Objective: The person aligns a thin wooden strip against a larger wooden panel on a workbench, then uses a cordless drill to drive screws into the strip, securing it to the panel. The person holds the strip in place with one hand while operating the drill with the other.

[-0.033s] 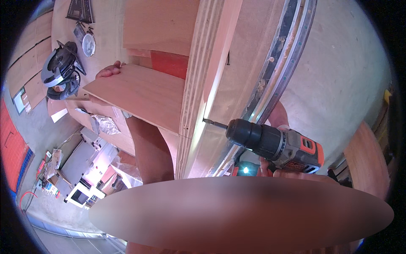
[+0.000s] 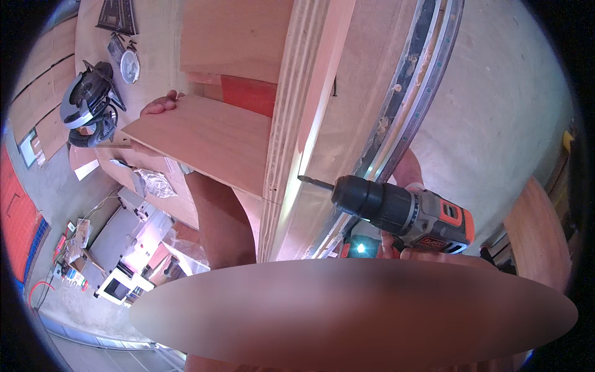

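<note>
My right hand (image 2: 443, 256) is closed around a black, grey and orange cordless drill (image 2: 403, 211), which lies nearly level and points left. Its slim bit (image 2: 316, 183) ends at the wooden strip along the upright layered panel (image 2: 291, 105); I cannot tell whether the tip touches. On the left, my left hand (image 2: 162, 103) grips the outer end of a flat wooden board (image 2: 204, 136), fingers curled over its edge. The board's other end meets the panel. My left forearm (image 2: 223, 217) passes beneath the board. A blurred oval hides the lower middle of the view.
A black and silver power tool (image 2: 93, 102) sits on the wooden surface at left, near a round white item (image 2: 130, 66) and a dark triangular square (image 2: 118, 17). A dark metal rail (image 2: 403, 93) runs alongside the panel. Crumpled foil (image 2: 158, 183) lies below the board.
</note>
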Demonstrator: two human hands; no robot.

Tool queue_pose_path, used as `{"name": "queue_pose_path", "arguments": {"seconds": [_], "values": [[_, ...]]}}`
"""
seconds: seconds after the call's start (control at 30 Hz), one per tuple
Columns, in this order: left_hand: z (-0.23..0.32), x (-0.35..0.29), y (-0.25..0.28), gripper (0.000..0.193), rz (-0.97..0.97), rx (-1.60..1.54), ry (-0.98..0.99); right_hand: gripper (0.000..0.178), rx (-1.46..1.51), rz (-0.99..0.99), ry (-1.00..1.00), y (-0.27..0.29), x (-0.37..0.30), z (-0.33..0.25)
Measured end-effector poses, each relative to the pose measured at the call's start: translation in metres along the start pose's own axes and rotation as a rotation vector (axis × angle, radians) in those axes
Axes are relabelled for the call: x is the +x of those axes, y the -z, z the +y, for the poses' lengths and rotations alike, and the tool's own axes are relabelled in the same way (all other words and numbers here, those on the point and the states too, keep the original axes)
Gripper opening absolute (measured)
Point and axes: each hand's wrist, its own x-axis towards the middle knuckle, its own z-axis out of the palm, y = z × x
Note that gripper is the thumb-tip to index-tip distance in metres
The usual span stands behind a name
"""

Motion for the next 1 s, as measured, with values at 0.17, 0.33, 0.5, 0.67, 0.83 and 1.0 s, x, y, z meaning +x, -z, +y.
{"name": "queue_pose_path", "arguments": {"seconds": [0.17,0.33,0.5,0.67,0.83,1.0], "values": [[-0.003,-0.001,-0.006,0.080,0.162,-0.083,0.018,0.059,0.036,-0.055,0.059,0.007,0.008,0.013],[-0.011,0.004,-0.024,0.085,0.354,0.057,-0.048,0.062,0.029,-0.112,0.129,0.021,0.015,0.021],[-0.014,0.012,-0.041,0.078,0.432,0.308,-0.078,0.062,0.056,-0.039,0.178,0.022,0.015,0.029],[-0.014,0.022,-0.068,0.079,0.497,0.286,-0.067,0.064,0.019,-0.078,0.326,0.028,0.028,0.036],[-0.020,0.023,-0.092,0.058,0.777,0.213,-0.033,0.064,0.011,-0.160,0.389,0.045,0.030,0.032],[-0.021,0.024,-0.094,0.046,0.778,0.199,-0.032,0.061,-0.006,-0.218,0.422,0.044,0.030,0.033]]}}
